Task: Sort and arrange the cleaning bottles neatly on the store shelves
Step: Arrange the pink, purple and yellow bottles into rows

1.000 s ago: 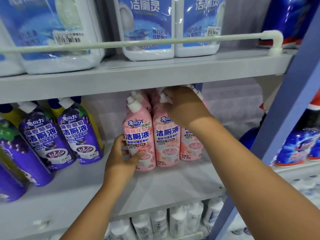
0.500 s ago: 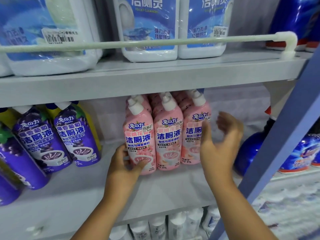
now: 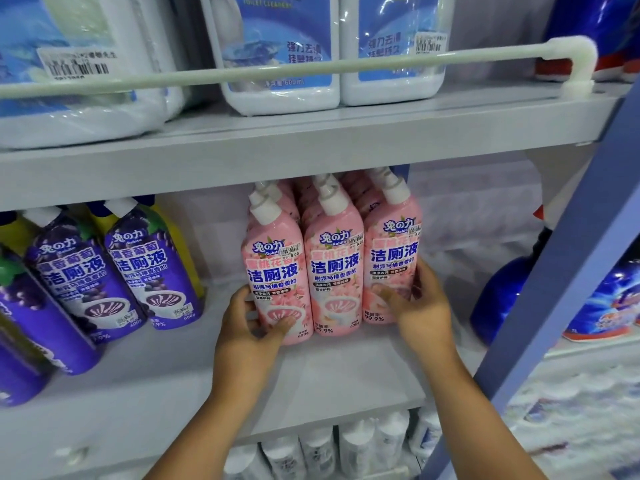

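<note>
Three pink toilet-cleaner bottles stand side by side at the front of the middle shelf (image 3: 332, 372), with more pink ones behind them. My left hand (image 3: 247, 323) grips the lower part of the left pink bottle (image 3: 273, 268), thumb across its front. My right hand (image 3: 420, 306) grips the lower part of the right pink bottle (image 3: 393, 251), thumb on the label and fingers round its right side. The middle pink bottle (image 3: 334, 271) stands between them, untouched.
Purple bottles (image 3: 152, 271) lean at the left of the same shelf. White-and-blue jugs (image 3: 280, 50) sit on the upper shelf behind a white rail (image 3: 311, 69). A blue upright post (image 3: 561, 271) bounds the right side, with blue bottles (image 3: 498, 299) beyond. White bottles (image 3: 356, 445) fill the shelf below.
My right hand came down from the bottle tops, swung out to the right, and now holds the right pink bottle low down. The left hand stayed on the left bottle.
</note>
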`<state>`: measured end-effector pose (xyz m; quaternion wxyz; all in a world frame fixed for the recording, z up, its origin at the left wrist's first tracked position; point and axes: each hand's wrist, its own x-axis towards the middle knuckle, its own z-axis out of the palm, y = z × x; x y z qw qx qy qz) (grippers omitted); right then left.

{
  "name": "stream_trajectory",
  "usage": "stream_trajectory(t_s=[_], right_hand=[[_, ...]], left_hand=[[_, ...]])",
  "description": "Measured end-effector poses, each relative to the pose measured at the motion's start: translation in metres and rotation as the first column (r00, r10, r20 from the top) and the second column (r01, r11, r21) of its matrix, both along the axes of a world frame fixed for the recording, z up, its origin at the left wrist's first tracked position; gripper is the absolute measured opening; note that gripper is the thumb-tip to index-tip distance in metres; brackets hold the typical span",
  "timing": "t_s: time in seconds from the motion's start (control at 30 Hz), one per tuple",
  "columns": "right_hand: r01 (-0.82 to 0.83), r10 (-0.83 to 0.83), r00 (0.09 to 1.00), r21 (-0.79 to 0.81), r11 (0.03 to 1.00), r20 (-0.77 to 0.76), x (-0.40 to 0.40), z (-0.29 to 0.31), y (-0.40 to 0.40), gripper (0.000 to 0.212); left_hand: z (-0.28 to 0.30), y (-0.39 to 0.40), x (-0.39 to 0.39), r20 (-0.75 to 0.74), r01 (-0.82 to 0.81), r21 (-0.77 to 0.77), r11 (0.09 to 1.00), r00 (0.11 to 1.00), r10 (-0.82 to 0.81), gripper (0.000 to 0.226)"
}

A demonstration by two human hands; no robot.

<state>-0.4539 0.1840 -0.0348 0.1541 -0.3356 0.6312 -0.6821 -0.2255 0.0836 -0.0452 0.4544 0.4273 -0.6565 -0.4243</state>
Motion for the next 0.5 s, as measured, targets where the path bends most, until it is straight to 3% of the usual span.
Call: stream_trajectory(t_s=[0.2,0.5], right_hand=[[0.003,0.009,0.988,-0.08,0.997,0.152,0.003,-0.009,0.001,0.063],[-0.01,0.02,0.992,-0.08,0.997,0.128,0.002,-0.015,0.001,0.063]], left_hand=[[-0.001,0.001,-0.002,-0.015,-0.006,-0.003,1.0,1.0,0.006,0.058],[-0.001,0.001,0.0,-0.026,-0.014,-0.012,1.0,1.0,0.014,0.052]])
